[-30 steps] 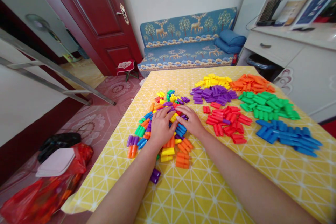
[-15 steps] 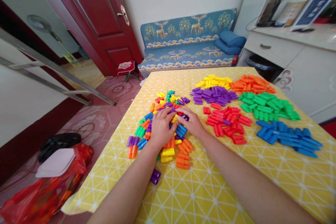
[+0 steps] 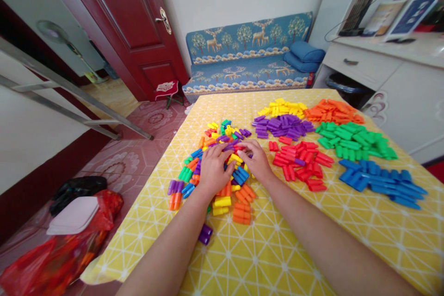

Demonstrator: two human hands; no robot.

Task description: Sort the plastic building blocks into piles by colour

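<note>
mixed-colour blocks (image 3: 222,171) (partly hidden) lie under both hands.

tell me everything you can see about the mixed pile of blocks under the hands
The mixed pile is a loose heap of small, glossy plastic-looking blocks, short with rounded ends, in red, orange, yellow, green, blue and purple, all jumbled. It lies on the yellow patterned tablecloth, left of the six one-colour heaps. The left hand and right hand rest palm-down on its middle. A few strays, one purple, lie nearer the camera.
</note>
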